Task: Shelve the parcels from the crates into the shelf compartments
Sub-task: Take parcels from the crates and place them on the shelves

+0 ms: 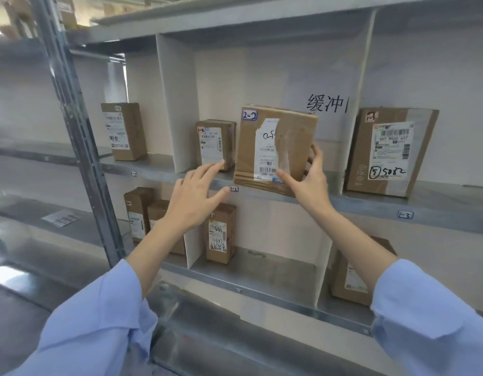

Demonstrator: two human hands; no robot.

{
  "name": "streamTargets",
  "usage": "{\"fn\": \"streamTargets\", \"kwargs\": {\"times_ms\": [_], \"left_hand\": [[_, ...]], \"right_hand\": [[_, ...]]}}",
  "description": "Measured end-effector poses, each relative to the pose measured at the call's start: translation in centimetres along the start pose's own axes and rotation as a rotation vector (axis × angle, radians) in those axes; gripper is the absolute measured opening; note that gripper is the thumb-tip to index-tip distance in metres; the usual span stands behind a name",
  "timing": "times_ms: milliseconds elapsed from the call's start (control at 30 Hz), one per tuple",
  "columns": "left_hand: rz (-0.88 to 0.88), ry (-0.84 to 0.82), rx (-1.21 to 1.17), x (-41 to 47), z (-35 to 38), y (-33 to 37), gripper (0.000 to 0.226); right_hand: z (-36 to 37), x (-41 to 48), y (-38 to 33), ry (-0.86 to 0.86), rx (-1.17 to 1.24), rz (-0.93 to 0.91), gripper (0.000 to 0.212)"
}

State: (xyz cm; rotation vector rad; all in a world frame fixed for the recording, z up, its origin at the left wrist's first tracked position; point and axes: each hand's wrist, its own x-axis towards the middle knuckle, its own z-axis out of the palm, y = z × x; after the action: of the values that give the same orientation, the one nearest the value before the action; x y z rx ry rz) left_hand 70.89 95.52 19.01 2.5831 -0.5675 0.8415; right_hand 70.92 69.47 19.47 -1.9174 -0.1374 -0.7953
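Note:
A brown cardboard parcel (264, 131) with a torn white label and a "2-2" sticker stands upright at the front of the middle shelf compartment tagged 1-2. My right hand (309, 177) grips its lower right corner, thumb on the front face and fingers round the right side. My left hand (197, 194) hovers with straight fingers just left of it, fingertips close to a smaller parcel (214, 143) standing in the same compartment. Whether those fingertips touch the small parcel is unclear. No crates are in view.
White dividers (175, 104) split the grey metal shelf (370, 206) into compartments. Single parcels stand in the left compartment (123, 131) and the right compartment (389, 150). The lower shelf holds more parcels (221, 234). A steel upright (80, 131) stands at the left.

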Motion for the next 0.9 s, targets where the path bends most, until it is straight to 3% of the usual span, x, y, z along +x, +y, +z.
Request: {"fn": "streamTargets", "kwargs": {"times_ms": [400, 900], "left_hand": [[0.003, -0.030, 0.104, 7.9, 5.5, -2.1, 0.079], [0.032, -0.044, 0.100, 8.2, 6.1, -1.6, 0.072]], "right_hand": [[2.1, 11.4, 7.8, 0.039, -0.026, 0.074, 0.092], [1.3, 10.8, 7.6, 0.067, -0.179, 0.070, 0.104]]}}
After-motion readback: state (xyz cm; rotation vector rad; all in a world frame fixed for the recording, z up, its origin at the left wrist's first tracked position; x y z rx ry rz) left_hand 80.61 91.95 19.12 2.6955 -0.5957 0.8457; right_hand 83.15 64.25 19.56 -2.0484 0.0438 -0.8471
